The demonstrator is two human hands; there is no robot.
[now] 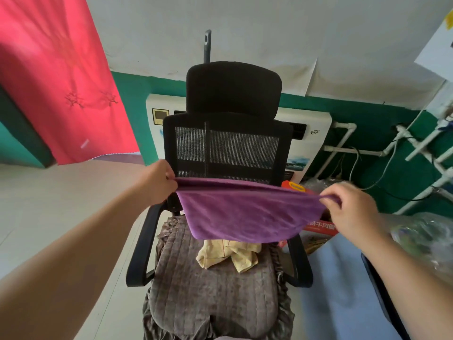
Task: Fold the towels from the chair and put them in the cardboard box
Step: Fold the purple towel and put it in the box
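Seat: grey quilted cushion [215,290] of the black mesh office chair [228,148], lying below both sets of fingers.
Yellow towel: crumpled pale yellow cloth towel [229,256] on the cushion, under the hanging purple one, touched by neither hand.
Purple towel: purple soft cloth towel [245,212] stretched between the fingers, doubled over, lower edge sagging above the seat.
Right hand: right hand [353,212] pinches the towel's right top corner, fingers curled on it.
Left hand: left hand [159,182] pinches the left top corner, fingers curled against the chair back.
Box: red printed cardboard box [321,227] just beyond the right fingers, mostly hidden.
Behind: red curtain [61,82] far left of the left fingers.
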